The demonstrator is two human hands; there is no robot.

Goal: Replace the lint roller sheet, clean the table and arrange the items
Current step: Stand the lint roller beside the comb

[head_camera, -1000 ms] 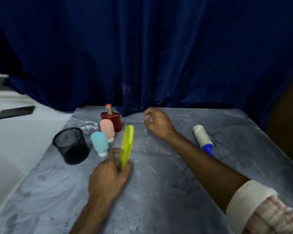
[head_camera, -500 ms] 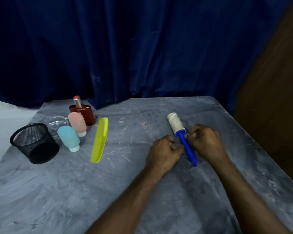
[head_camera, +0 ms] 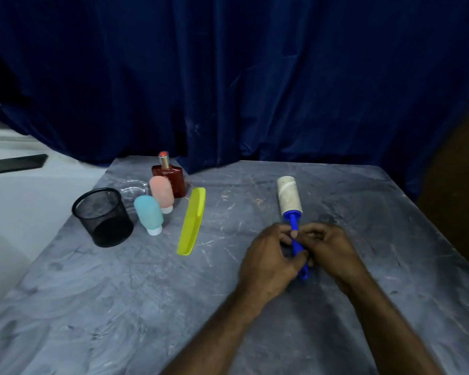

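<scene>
A lint roller (head_camera: 289, 197) with a dirty white sheet roll and a blue handle lies on the grey table (head_camera: 119, 293), right of the middle. My left hand (head_camera: 268, 261) and my right hand (head_camera: 331, 250) meet over the blue handle, fingers of both curled round it. The roll end points away from me and is uncovered. A yellow-green comb (head_camera: 192, 220) lies flat to the left of the hands.
At the left stand a black mesh cup (head_camera: 103, 216), a blue squeeze bottle (head_camera: 149, 215), a pink squeeze bottle (head_camera: 161, 194), a red perfume bottle (head_camera: 169, 178) and a clear glass dish (head_camera: 132, 189). A dark phone (head_camera: 15, 164) lies on the white surface beyond the table's left edge.
My left hand has let go of the comb, which now lies flat, and moved right. Both hands have closed in on the lint roller's handle.
</scene>
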